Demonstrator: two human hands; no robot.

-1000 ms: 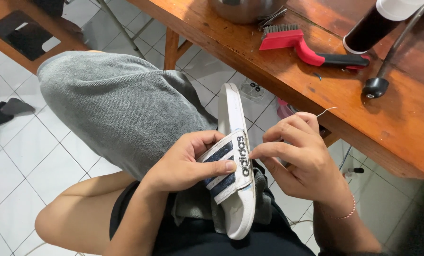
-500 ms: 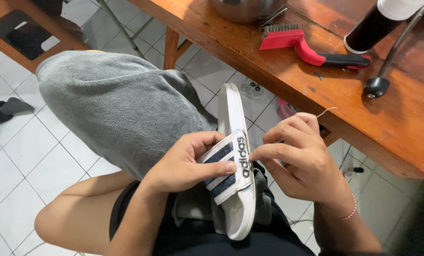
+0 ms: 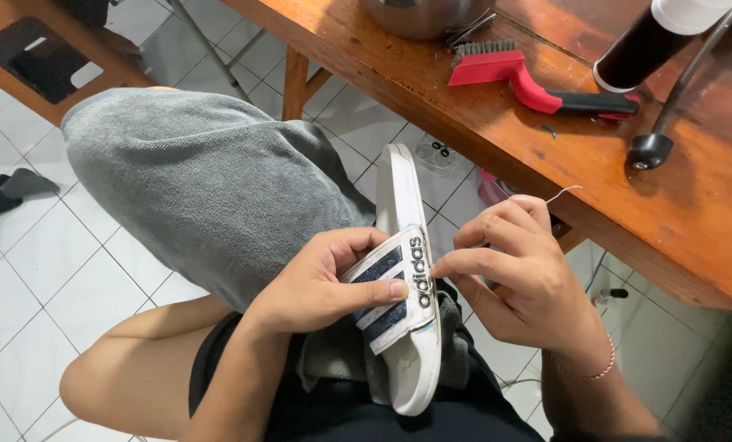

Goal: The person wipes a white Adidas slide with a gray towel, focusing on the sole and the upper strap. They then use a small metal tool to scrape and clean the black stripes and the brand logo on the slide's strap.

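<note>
I see left hand [image 3: 325,286] gripping white sandal [image 3: 407,311] at striped strap. Right hand [image 3: 521,278] pinches thin thread [image 3: 564,193] by strap edge. Sewing step, I think; next pull needs steady tug.

one slide sandal [image 3: 405,270], two hands [image 3: 325,282], one grey towel [image 3: 210,180], one red brush [image 3: 538,78]
</note>
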